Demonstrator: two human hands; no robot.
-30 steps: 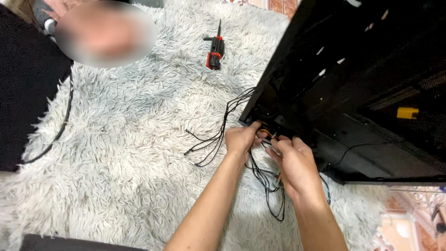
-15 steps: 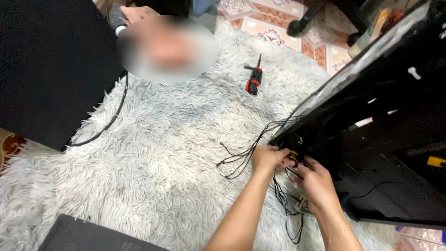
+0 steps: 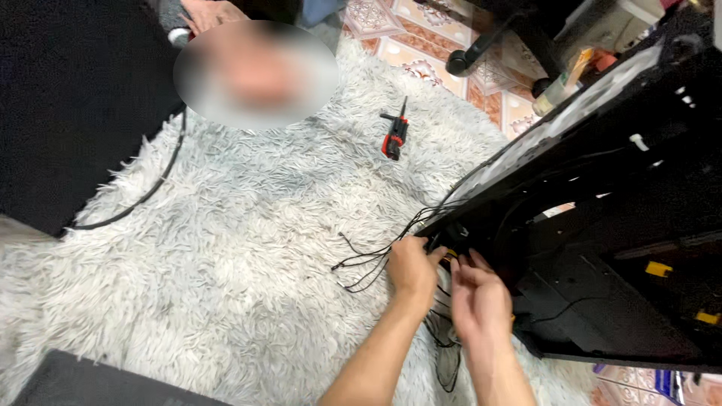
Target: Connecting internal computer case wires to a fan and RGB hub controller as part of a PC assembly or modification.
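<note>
Black case (image 3: 602,225) open; thin cables (image 3: 376,259) spill out, both hands (image 3: 444,282) at them.

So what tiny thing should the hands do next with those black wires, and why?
Probably ease the small connector pinched between both hands into the edge of the black case. The left hand and right hand meet right at that edge, fingertips together, and the thin black wires trail loose over the shaggy white rug. I cannot tell whether it is already seated.
</note>
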